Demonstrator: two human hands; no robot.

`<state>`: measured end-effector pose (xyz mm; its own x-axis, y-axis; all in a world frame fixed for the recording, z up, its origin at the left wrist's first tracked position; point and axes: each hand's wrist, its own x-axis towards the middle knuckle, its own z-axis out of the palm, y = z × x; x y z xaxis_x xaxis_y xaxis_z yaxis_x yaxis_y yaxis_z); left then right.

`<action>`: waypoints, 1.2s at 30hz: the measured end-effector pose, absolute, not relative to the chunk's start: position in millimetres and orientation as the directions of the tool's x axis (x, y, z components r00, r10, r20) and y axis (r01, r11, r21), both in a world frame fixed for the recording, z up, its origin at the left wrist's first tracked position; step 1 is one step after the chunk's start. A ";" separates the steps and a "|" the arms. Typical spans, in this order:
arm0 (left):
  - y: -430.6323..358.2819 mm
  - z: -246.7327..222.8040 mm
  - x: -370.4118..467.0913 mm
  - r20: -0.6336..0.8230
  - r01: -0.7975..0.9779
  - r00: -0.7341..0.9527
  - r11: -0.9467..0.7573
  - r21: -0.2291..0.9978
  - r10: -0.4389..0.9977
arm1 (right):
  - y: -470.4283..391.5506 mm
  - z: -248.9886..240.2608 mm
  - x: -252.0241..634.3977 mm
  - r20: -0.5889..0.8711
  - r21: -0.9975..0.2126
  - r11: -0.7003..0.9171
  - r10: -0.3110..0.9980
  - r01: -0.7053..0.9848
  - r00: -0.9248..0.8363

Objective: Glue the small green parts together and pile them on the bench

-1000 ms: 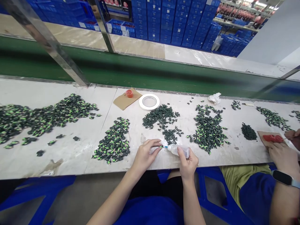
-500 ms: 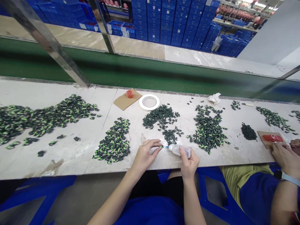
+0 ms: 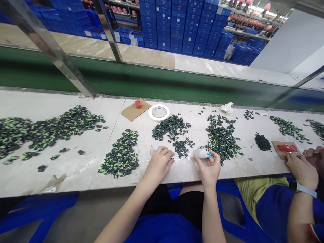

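Note:
My left hand (image 3: 160,162) rests at the table's near side, thumb and fingers pinched on a small dark piece (image 3: 172,158) that is mostly hidden. My right hand (image 3: 210,168) holds a small translucent squeeze bottle (image 3: 201,154) with a blue tip, lying sideways in the fingers, tip to the right. Just beyond the hands lies a pile of small dark green rod-like pieces (image 3: 168,127). Left of my left hand spreads a heap of black and green pieces (image 3: 120,153). A similar black and green heap (image 3: 221,138) lies beside my right hand.
A roll of white tape (image 3: 151,114) lies behind the pile, near cardboard (image 3: 130,114) bearing a small red cup (image 3: 138,104). A crumpled white tissue (image 3: 226,108) sits farther back. At right, a co-worker's hand (image 3: 302,167) works by red containers (image 3: 287,148). A metal post (image 3: 63,64) rises at left.
My right hand has drawn the bottle rightward, away from my left hand, and its blue tip has swung from pointing left to pointing right. My left hand's fingers have curled over the piece.

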<state>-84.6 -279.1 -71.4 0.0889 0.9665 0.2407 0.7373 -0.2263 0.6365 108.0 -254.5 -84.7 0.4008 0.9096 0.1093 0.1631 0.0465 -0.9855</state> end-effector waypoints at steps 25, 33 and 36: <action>-298.7 -53.9 -97.9 -0.280 -0.604 0.059 0.257 0.755 0.958 | -267.5 -85.7 60.7 0.346 -0.692 0.277 0.938 0.666 -0.030; -301.2 -52.3 -98.0 -0.281 -0.526 -0.009 0.234 0.817 0.960 | -275.1 -56.8 56.7 -0.045 -0.999 -0.043 0.987 -0.018 0.156; -301.2 -49.4 -94.0 -0.224 -0.332 -0.150 0.164 0.929 0.963 | -275.9 -52.2 57.2 -0.129 -0.981 -0.109 0.985 -0.163 0.118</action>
<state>-94.0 -301.2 -49.4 -0.1501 0.9630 -0.2237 -0.3316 0.1641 0.9290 57.2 -275.9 -52.2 0.1178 0.9847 -0.1285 -0.1625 -0.1086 -0.9807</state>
